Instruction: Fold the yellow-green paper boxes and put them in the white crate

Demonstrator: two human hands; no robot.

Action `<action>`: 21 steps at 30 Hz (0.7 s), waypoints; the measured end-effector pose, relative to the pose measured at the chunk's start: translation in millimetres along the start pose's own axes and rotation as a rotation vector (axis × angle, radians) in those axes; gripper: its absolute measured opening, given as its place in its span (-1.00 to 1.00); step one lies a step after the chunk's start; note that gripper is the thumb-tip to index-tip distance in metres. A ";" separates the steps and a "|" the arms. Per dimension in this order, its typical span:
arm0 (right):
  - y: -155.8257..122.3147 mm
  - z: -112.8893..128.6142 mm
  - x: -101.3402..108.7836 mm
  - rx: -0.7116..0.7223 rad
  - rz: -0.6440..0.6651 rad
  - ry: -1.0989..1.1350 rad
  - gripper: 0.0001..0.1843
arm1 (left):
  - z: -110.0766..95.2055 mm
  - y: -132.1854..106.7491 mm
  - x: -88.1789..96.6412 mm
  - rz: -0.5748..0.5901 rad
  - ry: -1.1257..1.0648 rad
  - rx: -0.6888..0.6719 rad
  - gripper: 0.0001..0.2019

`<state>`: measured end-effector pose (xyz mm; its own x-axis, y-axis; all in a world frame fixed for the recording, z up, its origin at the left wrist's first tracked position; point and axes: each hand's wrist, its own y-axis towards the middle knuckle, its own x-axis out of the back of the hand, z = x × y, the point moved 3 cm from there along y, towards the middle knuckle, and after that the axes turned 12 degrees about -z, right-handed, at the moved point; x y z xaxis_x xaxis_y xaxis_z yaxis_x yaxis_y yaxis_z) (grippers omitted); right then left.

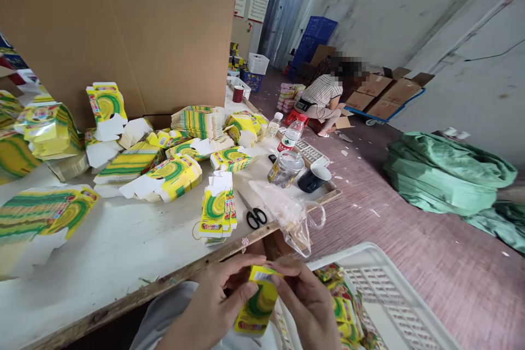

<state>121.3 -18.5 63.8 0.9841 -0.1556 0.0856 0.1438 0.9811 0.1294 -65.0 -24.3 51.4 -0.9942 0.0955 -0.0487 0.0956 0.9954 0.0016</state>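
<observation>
Where the near edge of the bench (123, 240) meets the bottom of the view, one small carton (256, 306), yellow with green swirl print, is held upright between both hands, just off the bench and above the lap. Left hand (213, 306): fingers pinching the carton's left side, thumb laid across its front face. Right hand (309, 303): fingers pinching the carton's top flap and right edge. Near right, just beside the right hand: white plastic crate (389, 270) holding folded cartons (344, 306) of the same print. On the bench, middle: short stack of flat carton blanks (217, 210); black-handled scissors (255, 214) just right of it, blades shut; clear plastic bag (287, 213) hanging over the bench edge. Farther right on the bench: glass jar (286, 167), dark mug (314, 178), water bottle (292, 134) with red cap. Left and far on the bench: loose heaps of the same blanks (164, 172), some part-folded. Behind them: large brown cardboard sheet (164, 27), standing. On the floor, right: heap of green sacks (447, 175). Far: another person (324, 101) crouched low beside flat cardboard boxes (381, 95); blue crates (314, 38) against the wall.
</observation>
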 end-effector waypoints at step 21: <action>9.3 -12.8 -40.4 -0.336 -0.066 0.232 -0.55 | -13.7 -7.8 12.9 -0.069 0.407 -0.729 -0.49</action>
<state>84.3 -1.6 49.0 0.9634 -0.2274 -0.1418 0.1961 0.9588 -0.2057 -79.1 -30.7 64.5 -0.9501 -0.1114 0.2916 0.1174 0.7381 0.6644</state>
